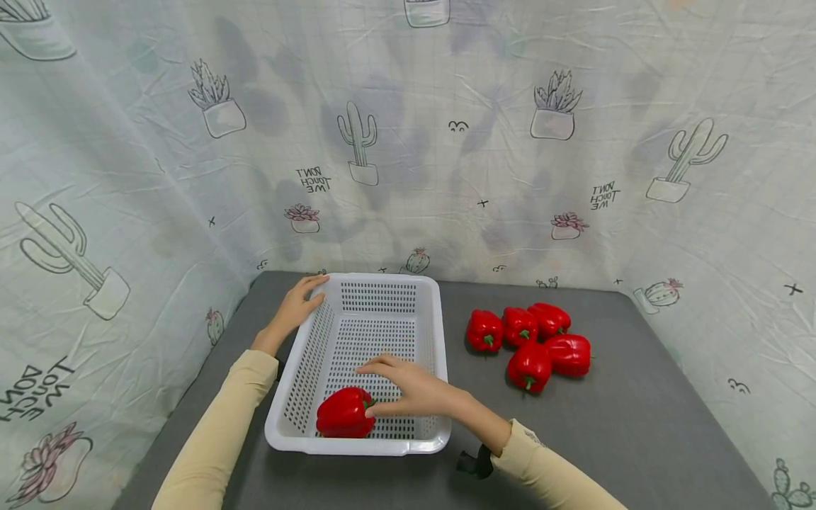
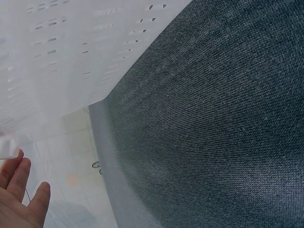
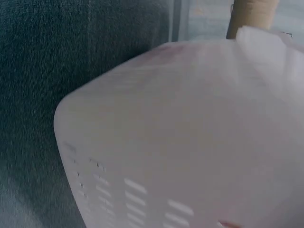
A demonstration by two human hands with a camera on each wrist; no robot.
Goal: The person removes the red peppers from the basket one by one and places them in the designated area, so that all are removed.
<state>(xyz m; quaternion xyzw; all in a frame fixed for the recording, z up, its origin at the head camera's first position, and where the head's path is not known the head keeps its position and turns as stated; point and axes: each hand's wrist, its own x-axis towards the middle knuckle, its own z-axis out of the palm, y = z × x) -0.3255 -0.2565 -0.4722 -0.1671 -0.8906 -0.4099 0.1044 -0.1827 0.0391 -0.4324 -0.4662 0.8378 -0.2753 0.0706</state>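
Grey felt-like table (image 1: 637,439), running from the near edge back to the cactus-print cloth at the far side. Left of centre, directly on it, a white perforated basket (image 1: 433,340), long side running near to far; well apart to the right, a tight cluster of five red peppers (image 1: 528,337), three in a far row, two just nearer. Close to the near edge, right of the basket, a small black object (image 1: 473,464), too small to tell.

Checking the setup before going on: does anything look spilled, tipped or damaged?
Nothing stands out. The basket sits flat, one pepper inside by the right hand; five peppers cluster on the table, all intact.
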